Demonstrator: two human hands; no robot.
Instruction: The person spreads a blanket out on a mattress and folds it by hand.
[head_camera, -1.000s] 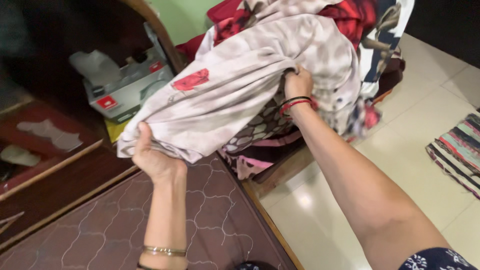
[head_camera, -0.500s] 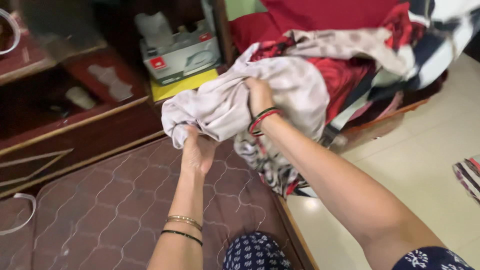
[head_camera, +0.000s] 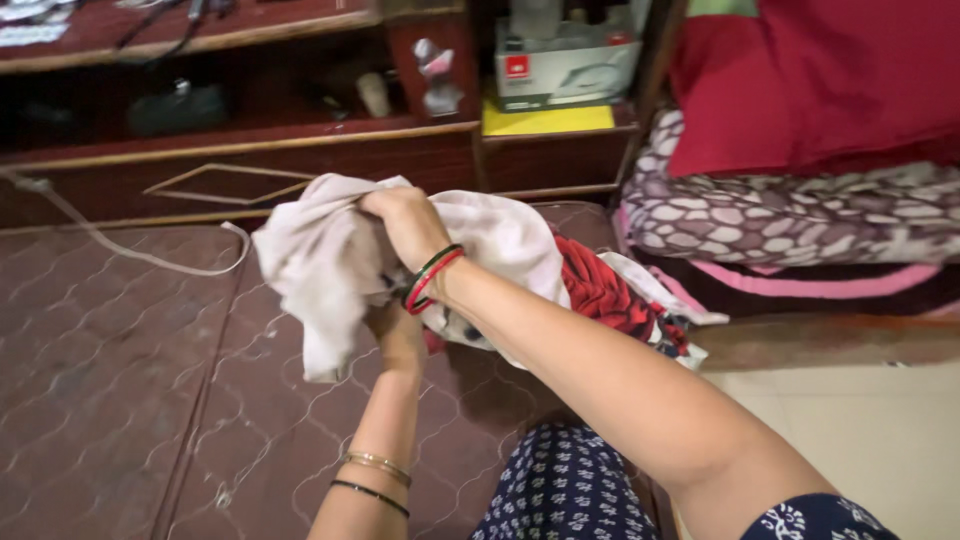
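A pale beige bedsheet (head_camera: 320, 260) with red flower print hangs bunched over the brown quilted mattress (head_camera: 110, 390). My right hand (head_camera: 405, 222) grips the sheet from above, red and green bangles on its wrist. My left hand (head_camera: 395, 325) is under the bundle, mostly hidden by cloth, and holds it from below. The sheet's red printed part (head_camera: 600, 290) trails to the right, toward the mattress edge.
A wooden headboard with shelves (head_camera: 250, 150) runs along the back, holding a white box (head_camera: 565, 65) and small items. A red pillow (head_camera: 810, 80) and a spotted pillow (head_camera: 780, 215) are stacked at right. A white cord (head_camera: 130, 255) lies on the mattress. Pale floor tiles (head_camera: 860, 430) at lower right.
Both hands pulled the sheet off the pile at right and brought it left over the mattress, bunching it tighter. The view swung left and down; the pillows are now uncovered.
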